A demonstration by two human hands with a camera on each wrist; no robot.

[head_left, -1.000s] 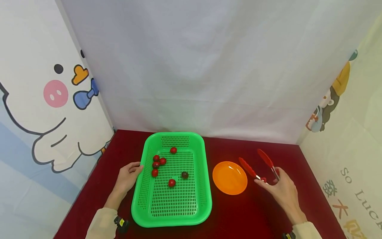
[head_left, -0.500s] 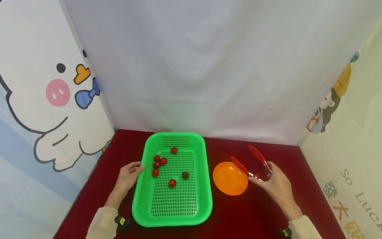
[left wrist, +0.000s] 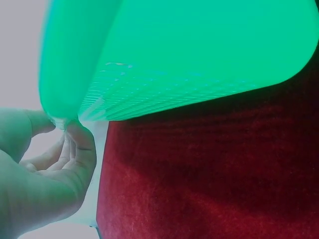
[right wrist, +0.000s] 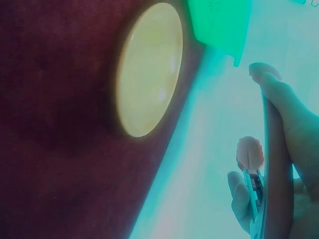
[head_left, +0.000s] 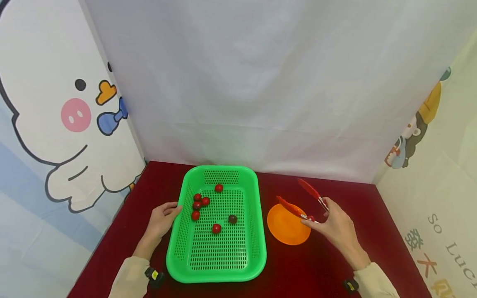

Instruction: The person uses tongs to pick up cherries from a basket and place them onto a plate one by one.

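My left hand [head_left: 160, 222] pinches the left rim of a green perforated basket [head_left: 216, 278]; in the left wrist view thumb and fingers meet at the rim's edge. Inside lie several red cherry tomatoes [head_left: 216, 228], mostly grouped at the left, and a darker one [head_left: 232, 219] right of centre. Red-tipped metal tongs [head_left: 288, 206] are in my right hand [head_left: 340, 229], thumb on one arm and fingers on the other. Their tips stand wide apart with nothing between them. One tip overlaps the orange plate [head_left: 285, 234] in the head view; the other points past its far right side.
The plate stands just right of the basket on a dark red cloth [head_left: 298, 269]. A pale curtain [head_left: 261, 103] closes off the back. Printed hangings [head_left: 56, 145] stand along both sides.
My right hand has carried the spread tongs leftward, from right of the plate to partly over it. The left hand keeps its hold on the basket rim, and the tomatoes lie as before.
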